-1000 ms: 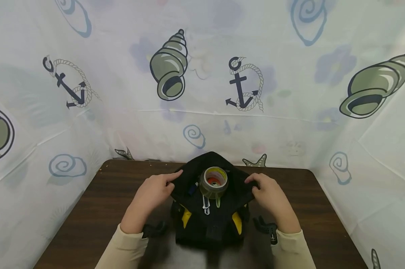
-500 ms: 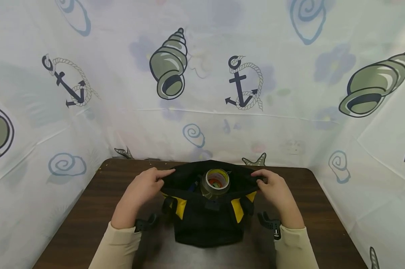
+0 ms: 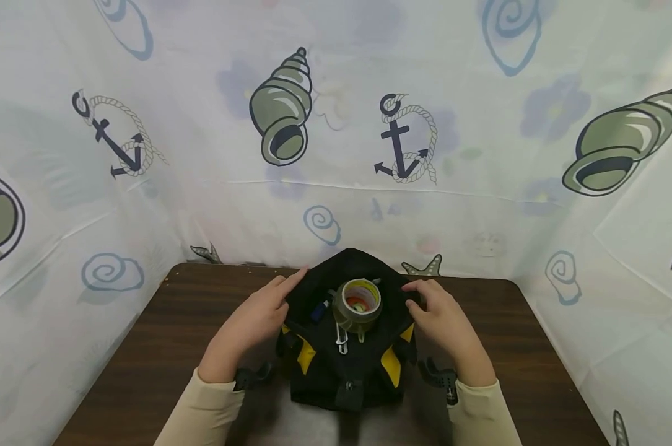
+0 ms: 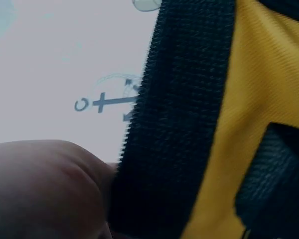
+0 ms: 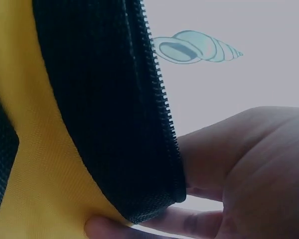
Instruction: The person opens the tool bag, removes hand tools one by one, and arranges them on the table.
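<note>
In the head view, a black tool bag (image 3: 332, 365) with yellow trim stands in the middle of the table, its zippered mouth spread wide. A roll of tape (image 3: 347, 316) lies inside, yellow and red showing in its core. Beside it are a small blue item (image 3: 319, 311) and a slim silver tool (image 3: 342, 339), their kinds too small to tell. My left hand (image 3: 257, 316) pinches the left end of the mouth, index finger stretched along the rim. At the right end, my right hand (image 3: 441, 316) pinches the zipper corner between thumb and fingers; the right wrist view shows the zipper edge (image 5: 164, 104) closely.
The bag stands on a dark brown wooden table (image 3: 191, 316). A white cloth (image 3: 202, 198) printed with shells and anchors hangs behind and on both sides of it. A black strap (image 3: 349, 393) with a buckle hangs at the bag's front.
Half a second ago the hands were farther apart and the mouth was stretched wide sideways. Now both have moved inward, and the mouth has bulged open front to back, much as one second ago.
</note>
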`<state>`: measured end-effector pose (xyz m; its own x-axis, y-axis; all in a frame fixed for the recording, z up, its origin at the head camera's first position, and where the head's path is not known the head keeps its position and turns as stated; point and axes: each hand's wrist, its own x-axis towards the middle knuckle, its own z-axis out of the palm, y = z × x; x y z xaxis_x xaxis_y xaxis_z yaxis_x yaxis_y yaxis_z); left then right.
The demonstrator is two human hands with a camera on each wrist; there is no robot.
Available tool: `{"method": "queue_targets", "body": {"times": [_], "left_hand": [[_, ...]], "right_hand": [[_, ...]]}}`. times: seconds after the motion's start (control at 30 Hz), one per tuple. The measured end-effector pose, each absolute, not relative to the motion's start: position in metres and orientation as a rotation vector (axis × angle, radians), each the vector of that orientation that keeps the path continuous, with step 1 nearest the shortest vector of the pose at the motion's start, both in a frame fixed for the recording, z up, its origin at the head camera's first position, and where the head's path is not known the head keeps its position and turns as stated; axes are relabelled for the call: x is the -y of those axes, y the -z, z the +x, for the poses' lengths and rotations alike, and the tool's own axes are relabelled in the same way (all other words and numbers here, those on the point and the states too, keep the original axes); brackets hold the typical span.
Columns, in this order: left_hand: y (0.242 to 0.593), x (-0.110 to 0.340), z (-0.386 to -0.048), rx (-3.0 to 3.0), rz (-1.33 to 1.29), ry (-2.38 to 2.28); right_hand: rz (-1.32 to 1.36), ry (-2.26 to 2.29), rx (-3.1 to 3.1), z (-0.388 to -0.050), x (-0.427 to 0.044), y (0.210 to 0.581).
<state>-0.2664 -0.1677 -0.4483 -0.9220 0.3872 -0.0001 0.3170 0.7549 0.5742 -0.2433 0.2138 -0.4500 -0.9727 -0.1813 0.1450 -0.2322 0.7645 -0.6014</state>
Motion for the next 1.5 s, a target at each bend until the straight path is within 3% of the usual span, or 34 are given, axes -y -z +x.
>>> {"method": "queue_targets", "body": {"times": [0.47,0.67,0.83,1.03,1.5], "left_hand": [[0.457,0.161,-0.268,-2.732,0.587,-0.936],[0.459,0.162,-0.267,-2.722,0.612,-0.91],[0.459,0.164,-0.266,-2.702,0.622,-0.915],[0.458,0.163,-0.264,-2.656,0.617,-0.942],[0.455,0.162,-0.26,-2.633,0.612,-0.925]], "right_hand": [[0.395,-0.936,2.724,-0.231,-0.188,0.442],[0.495,-1.023,2.643,-0.222,-0.173,0.422],[0.598,-1.175,2.672,-0.227,-0.154,0.396],[0.501,-1.273,2.896,-0.244,-0.127,0.383],[0.304,-1.105,3.095,-0.278,-0.106,0.416]]}}
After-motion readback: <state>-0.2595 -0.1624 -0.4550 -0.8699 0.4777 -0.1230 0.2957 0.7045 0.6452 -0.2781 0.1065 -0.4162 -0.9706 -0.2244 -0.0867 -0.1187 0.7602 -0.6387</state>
